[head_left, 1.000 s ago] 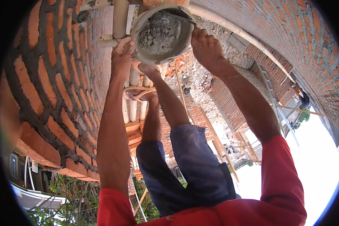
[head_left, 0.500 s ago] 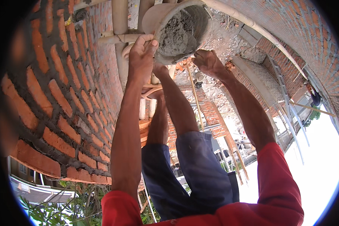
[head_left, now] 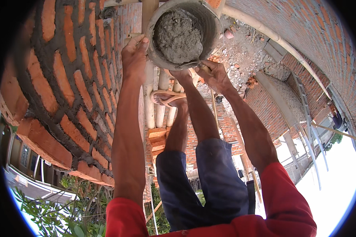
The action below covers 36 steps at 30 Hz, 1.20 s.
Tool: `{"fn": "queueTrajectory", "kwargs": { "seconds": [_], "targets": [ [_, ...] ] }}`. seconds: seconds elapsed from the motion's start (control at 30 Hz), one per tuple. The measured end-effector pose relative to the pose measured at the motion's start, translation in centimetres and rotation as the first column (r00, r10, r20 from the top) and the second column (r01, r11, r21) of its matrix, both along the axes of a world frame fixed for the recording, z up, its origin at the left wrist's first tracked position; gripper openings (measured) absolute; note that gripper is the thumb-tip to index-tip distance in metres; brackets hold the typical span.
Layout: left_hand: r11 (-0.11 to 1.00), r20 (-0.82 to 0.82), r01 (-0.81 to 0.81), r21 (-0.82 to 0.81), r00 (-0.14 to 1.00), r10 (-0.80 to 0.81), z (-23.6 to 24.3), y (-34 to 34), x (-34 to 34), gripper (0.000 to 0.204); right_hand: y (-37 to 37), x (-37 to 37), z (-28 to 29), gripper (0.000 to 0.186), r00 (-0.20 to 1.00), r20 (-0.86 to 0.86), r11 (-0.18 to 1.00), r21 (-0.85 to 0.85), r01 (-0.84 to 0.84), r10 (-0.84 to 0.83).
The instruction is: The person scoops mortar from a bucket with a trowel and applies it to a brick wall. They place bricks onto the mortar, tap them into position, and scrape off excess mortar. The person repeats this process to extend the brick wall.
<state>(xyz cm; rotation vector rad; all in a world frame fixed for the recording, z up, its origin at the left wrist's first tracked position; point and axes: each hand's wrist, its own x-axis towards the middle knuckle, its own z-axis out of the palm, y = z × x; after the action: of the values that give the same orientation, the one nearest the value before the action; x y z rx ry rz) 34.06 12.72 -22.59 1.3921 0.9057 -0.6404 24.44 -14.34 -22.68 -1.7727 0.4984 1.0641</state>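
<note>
A grey bucket [head_left: 152, 44], its mouth facing me, holds wet grey mortar [head_left: 178, 37]. My left hand [head_left: 134, 57] is closed on the bucket's left rim, thumb on top. At the lower right of the rim, my right hand [head_left: 216, 76] is closed round the short pale handle of what looks like a trowel [head_left: 204, 68]. Its blade is hard to make out against the rim and mortar. The bucket's wire handle [head_left: 222, 37] hangs along the right side.
A brick wall [head_left: 61, 89] with wet joints rises close on my left, a loose-edged brick [head_left: 43, 142] jutting at its end. My sandalled feet [head_left: 168, 97] stand on bamboo poles [head_left: 161, 112]. Rubble [head_left: 241, 51] lies below; a long bamboo pole [head_left: 275, 37] crosses at right.
The bucket has tipped further toward me, showing more of its mouth. My left hand has shifted left with the rim, and my right hand has moved slightly lower. The view has shifted too.
</note>
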Motion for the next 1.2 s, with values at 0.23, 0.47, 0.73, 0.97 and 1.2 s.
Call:
{"fn": "queueTrajectory", "kwargs": {
  "seconds": [0.23, 0.47, 0.73, 0.97, 1.2],
  "targets": [
    [0.996, 0.031, 0.019, 0.091, 0.999, -0.021, -2.0, 6.4, 1.5, 0.036, 0.5, 4.4, 0.4, 0.021, 0.963, 0.191, 0.981, -0.003, -0.192, 0.189],
    [0.983, 0.15, -0.139, 0.121, 0.981, 0.12, -2.3, 6.2, -2.7, 0.03, 0.7, 7.7, 1.5, 0.021, 0.976, -0.018, 0.976, -0.013, -0.216, 0.216],
    [0.805, 0.066, -0.593, 0.017, 0.804, 0.59, 5.5, 4.7, -15.7, 0.04, -1.7, 10.2, 8.9, 0.022, 0.847, 0.044, 0.841, -0.157, -0.518, 0.53],
    [-0.042, 0.055, -0.996, 0.076, -0.038, 0.998, 16.4, 2.2, -30.3, 0.052, 2.4, 16.0, 24.1, 0.028, 0.624, 0.094, 0.631, -0.07, -0.773, 0.776],
    [-0.78, 0.38, -0.625, 0.03, -0.714, 0.588, 22.2, 5.1, -40.9, 0.057, 17.0, 17.4, 36.8, 0.038, 0.135, 0.236, 0.109, 0.119, -0.987, 0.962]
  ]
}}
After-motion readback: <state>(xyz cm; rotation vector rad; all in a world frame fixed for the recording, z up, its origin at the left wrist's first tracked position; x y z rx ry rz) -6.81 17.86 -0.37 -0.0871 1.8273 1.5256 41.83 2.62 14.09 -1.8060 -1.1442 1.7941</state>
